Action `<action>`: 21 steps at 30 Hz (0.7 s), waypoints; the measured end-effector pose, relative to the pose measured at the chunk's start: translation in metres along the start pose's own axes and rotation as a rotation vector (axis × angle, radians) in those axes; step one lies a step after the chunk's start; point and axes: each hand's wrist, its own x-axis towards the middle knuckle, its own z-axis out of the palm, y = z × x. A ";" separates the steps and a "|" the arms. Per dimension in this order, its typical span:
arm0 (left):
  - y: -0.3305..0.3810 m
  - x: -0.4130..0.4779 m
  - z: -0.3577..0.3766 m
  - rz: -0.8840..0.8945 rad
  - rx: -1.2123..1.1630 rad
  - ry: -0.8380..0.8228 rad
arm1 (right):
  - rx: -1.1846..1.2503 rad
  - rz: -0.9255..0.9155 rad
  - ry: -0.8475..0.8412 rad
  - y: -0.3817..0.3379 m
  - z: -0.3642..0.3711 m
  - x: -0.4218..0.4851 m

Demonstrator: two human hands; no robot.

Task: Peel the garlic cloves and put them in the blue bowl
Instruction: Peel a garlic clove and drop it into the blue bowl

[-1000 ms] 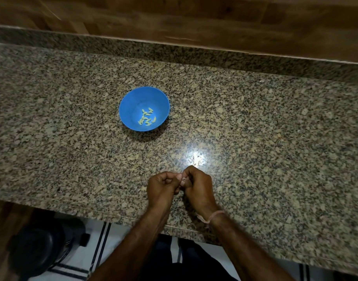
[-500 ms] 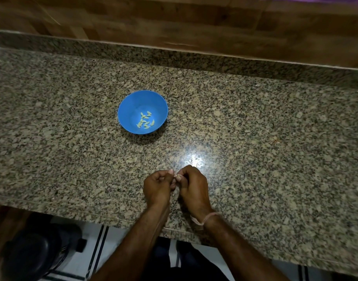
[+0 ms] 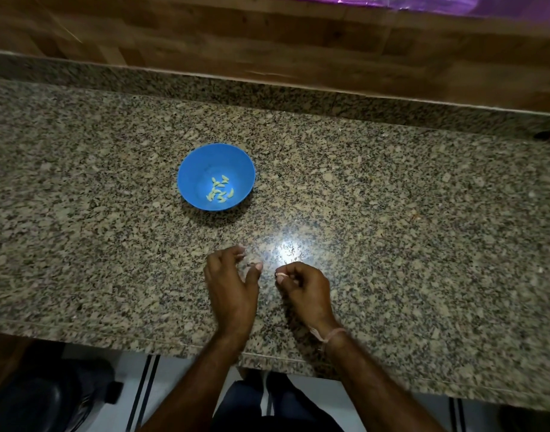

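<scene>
The blue bowl [image 3: 192, 179] stands on the granite counter [image 3: 392, 244] and holds several pale peeled garlic cloves [image 3: 220, 191] at its bottom. My two hands hover over the counter's near part, below the bowl and apart from each other. My left hand [image 3: 233, 285] has loosely curled, spread fingers, and I see nothing held in it. My right hand [image 3: 308, 286] is curled, its thumb and forefinger pinching a small pale garlic clove [image 3: 280, 275]. Most of that clove is hidden by the fingers.
A raised granite ledge [image 3: 267, 88] and a wooden wall run along the counter's far side. The counter's front edge [image 3: 174, 349] lies just under my wrists. A dark round object [image 3: 49, 400] sits on the floor at lower left.
My hands were joined, both pinching the clove. They have now separated: the left hand let go and moved left, while the right hand keeps the clove.
</scene>
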 end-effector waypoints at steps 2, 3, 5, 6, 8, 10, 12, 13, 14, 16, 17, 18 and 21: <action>0.002 -0.012 -0.002 -0.016 -0.089 -0.082 | 0.095 0.041 -0.014 0.001 0.000 -0.003; 0.002 -0.017 -0.002 -0.084 -0.175 -0.161 | 0.154 0.063 -0.020 0.000 0.000 -0.005; -0.001 -0.020 0.000 -0.282 -0.361 -0.289 | 0.239 0.088 -0.019 -0.005 0.002 -0.011; -0.002 -0.020 0.000 -0.383 -0.461 -0.330 | 0.258 0.089 -0.011 -0.005 0.002 -0.013; -0.003 -0.016 -0.003 -0.521 -0.608 -0.388 | 0.261 0.091 -0.003 -0.005 0.003 -0.018; -0.003 -0.013 -0.007 -0.569 -0.660 -0.429 | 0.311 0.113 -0.003 -0.003 0.006 -0.023; -0.003 -0.013 -0.009 -0.567 -0.676 -0.458 | 0.403 0.174 0.019 -0.003 0.010 -0.028; -0.003 -0.013 -0.010 -0.554 -0.674 -0.469 | 0.448 0.205 0.042 -0.004 0.012 -0.030; -0.003 -0.014 -0.011 -0.533 -0.660 -0.477 | 0.489 0.239 0.063 -0.006 0.014 -0.032; -0.001 -0.015 -0.013 -0.462 -0.611 -0.503 | 0.545 0.291 0.106 -0.009 0.016 -0.035; -0.001 -0.015 -0.013 -0.426 -0.592 -0.514 | 0.561 0.312 0.125 -0.011 0.017 -0.036; -0.001 -0.016 -0.015 -0.398 -0.578 -0.524 | 0.574 0.330 0.142 -0.014 0.018 -0.039; -0.002 -0.016 -0.018 -0.395 -0.566 -0.522 | 0.568 0.321 0.175 -0.021 0.022 -0.047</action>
